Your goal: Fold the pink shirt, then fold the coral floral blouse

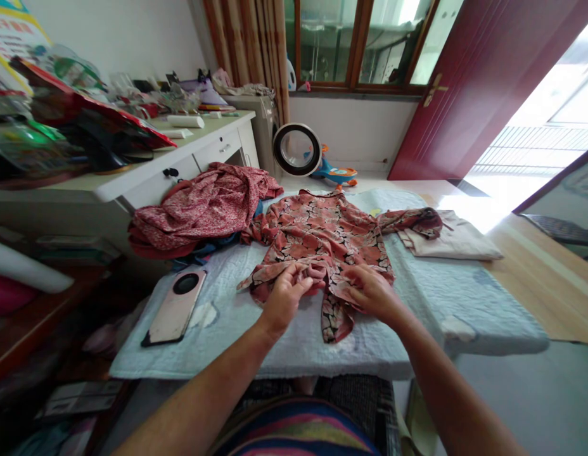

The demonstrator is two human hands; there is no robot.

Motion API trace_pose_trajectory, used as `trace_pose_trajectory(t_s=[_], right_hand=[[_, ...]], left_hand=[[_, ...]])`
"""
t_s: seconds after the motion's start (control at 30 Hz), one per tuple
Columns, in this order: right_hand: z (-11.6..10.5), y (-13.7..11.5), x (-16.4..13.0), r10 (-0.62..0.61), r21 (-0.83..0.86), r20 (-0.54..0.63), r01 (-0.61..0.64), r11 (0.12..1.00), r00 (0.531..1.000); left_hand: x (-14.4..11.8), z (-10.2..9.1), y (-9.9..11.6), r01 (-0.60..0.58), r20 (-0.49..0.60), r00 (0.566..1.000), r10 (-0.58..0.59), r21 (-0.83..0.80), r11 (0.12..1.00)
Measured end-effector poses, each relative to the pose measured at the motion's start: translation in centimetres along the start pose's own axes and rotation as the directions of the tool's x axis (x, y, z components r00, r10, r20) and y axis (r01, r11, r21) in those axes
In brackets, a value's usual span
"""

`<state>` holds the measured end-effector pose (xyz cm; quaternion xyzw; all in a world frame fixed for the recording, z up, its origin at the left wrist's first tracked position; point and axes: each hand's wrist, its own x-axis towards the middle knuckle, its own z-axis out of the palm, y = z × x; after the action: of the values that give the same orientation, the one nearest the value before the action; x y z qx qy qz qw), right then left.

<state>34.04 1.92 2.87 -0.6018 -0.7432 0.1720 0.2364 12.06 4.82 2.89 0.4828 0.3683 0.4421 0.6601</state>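
Observation:
A red shirt with a black and beige floral print (322, 221) lies spread on the light blue cloth, one sleeve stretched out to the right. My left hand (284, 297) pinches a bunched fold near its lower edge, thumb pressed to the fingers. Around the lower right part of the shirt, my right hand (372, 291) has its fingers closed on the fabric. Between the two hands a pointed flap of the shirt hangs toward me. The fingertips of both hands are partly hidden by cloth.
A heap of red patterned clothes (203, 206) sits at the left, with a phone (177, 310) in front of it. Folded beige cloth (458, 237) lies to the right on the light blue cloth (227, 348). A cluttered white desk (218, 136) borders the left side.

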Motion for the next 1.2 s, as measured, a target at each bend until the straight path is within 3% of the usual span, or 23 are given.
trace_pose_trajectory(t_s=[0.07, 0.13, 0.17, 0.23, 0.3, 0.43, 0.5, 0.57, 0.67, 0.77, 0.83, 0.93, 1.1, 1.2], right_hand=[[0.8, 1.1, 0.7, -0.034, -0.121, -0.042, 0.029, 0.992, 0.999], [1.5, 1.6, 1.3, -0.068, -0.203, 0.034, 0.074, 0.976, 0.997], [1.8, 1.7, 1.6, -0.078, -0.233, 0.080, 0.094, 0.968, 0.994], [2.1, 1.6, 2.3, -0.076, -0.275, 0.157, 0.118, 0.954, 0.985], [2.1, 1.5, 2.9, -0.054, -0.287, 0.200, 0.112, 0.951, 0.978], [2.1, 1.9, 3.4, -0.054, -0.251, 0.246, 0.118, 0.961, 0.968], [2.3, 2.1, 3.4, -0.032, -0.253, 0.243, 0.095, 0.963, 0.970], [2.4, 2.3, 3.6, 0.027, -0.270, 0.259, 0.046, 0.962, 0.965], [1.7, 2.3, 4.3, 0.064, -0.285, 0.320, 0.032, 0.958, 0.945], [0.1, 2.4, 5.6, 0.019, -0.277, 0.261, 0.056, 0.959, 0.965], [-0.9, 2.8, 6.8, 0.021, -0.248, 0.153, 0.018, 0.969, 0.988], [-2.3, 3.8, 9.0, 0.138, -0.147, -0.056, -0.144, 0.979, 0.989], [-3.0, 4.7, 12.3, 0.256, 0.046, -0.365, -0.257, 0.965, 0.895], [-2.4, 4.7, 13.1, 0.192, 0.052, -0.486, -0.191, 0.980, 0.852]], left_hand=[[-1.7, -0.2, -1.3, 0.053, 0.110, 0.992, -0.055, 0.017, 0.998], [-2.7, -0.7, -2.0, 0.063, 0.301, 0.945, -0.132, 0.230, 0.971], [-2.9, -1.0, -2.1, -0.003, 0.375, 0.914, -0.153, 0.384, 0.923], [-2.9, -1.7, -1.6, -0.207, 0.441, 0.887, -0.137, 0.644, 0.737], [-2.4, -2.3, -0.9, -0.335, 0.414, 0.909, -0.043, 0.791, 0.513], [0.1, -3.1, -0.3, -0.289, 0.258, 0.949, 0.182, 0.941, 0.174], [1.8, -3.4, -0.6, -0.224, 0.210, 0.959, 0.189, 0.973, 0.054], [3.5, -3.6, -0.8, -0.167, 0.169, 0.982, 0.082, 0.986, -0.021], [5.7, -3.8, -0.4, -0.148, 0.144, 0.986, -0.078, 0.988, -0.042], [7.6, -3.9, 1.4, -0.173, 0.173, 0.981, -0.084, 0.985, 0.009], [8.8, -3.9, 3.0, -0.181, 0.181, 0.983, -0.018, 0.983, 0.024], [10.7, -3.6, 5.2, -0.146, 0.143, 0.982, 0.124, 0.989, 0.022], [13.8, -2.6, 6.6, -0.087, 0.073, 0.930, 0.360, 0.996, 0.022], [15.2, -2.6, 5.7, -0.184, 0.172, 0.880, 0.444, 0.983, -0.016]])
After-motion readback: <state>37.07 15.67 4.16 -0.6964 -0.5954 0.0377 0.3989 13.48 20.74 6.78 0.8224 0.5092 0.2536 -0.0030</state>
